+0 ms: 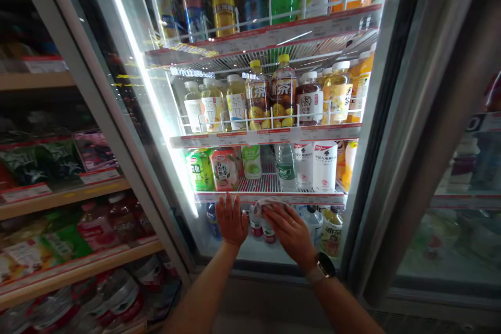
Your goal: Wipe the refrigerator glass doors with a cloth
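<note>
My left hand [232, 223] is stretched out with fingers spread, palm toward the glass door [250, 253] of a lit drinks cooler, and it holds nothing. To its right, my right hand [293, 230] presses a pale cloth [263, 202] against the glass, the fingers lying over it. Part of the cloth is hidden under the fingers. A dark watch sits on my right wrist. Behind the glass, near both hands, runs the lower shelf edge [211, 198], with a clear water bottle [287, 167] and a red drink carton [224, 169] standing above it.
Upper cooler shelves carry tea bottles [284, 91] and cans [222, 2]. A vertical light strip [133, 57] glows along the left side. Wooden shelves [70, 198] with packaged goods stand at left. A dark door frame [376, 156] borders the right, with another cooler beyond.
</note>
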Tool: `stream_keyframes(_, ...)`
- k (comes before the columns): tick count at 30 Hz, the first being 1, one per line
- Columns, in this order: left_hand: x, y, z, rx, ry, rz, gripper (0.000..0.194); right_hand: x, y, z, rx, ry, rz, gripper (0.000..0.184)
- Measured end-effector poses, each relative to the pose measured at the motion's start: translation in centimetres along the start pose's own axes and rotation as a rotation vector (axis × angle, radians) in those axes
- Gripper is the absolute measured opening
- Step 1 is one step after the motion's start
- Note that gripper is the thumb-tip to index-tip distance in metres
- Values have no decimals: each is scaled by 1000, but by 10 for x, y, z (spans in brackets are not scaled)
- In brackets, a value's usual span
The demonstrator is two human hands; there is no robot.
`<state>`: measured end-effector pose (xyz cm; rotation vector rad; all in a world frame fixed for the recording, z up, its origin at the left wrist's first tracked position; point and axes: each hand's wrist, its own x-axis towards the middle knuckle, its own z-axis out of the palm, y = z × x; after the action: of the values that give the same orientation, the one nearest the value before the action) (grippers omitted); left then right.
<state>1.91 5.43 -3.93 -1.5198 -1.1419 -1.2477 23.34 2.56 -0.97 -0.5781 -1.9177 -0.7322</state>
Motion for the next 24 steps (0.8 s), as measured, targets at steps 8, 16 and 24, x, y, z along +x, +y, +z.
stream_keyframes(8,-3,0,1,-13,-2,-14,60,29,54,-45,-238,447,467,61)
stream_keyframes(16,-2,-1,0,7,-20,-16,61,22,45,-23,-231,462,476,62)
stream_keyframes(24,6,2,-2,-17,-1,-4,60,-2,5,-2,-57,160,293,61)
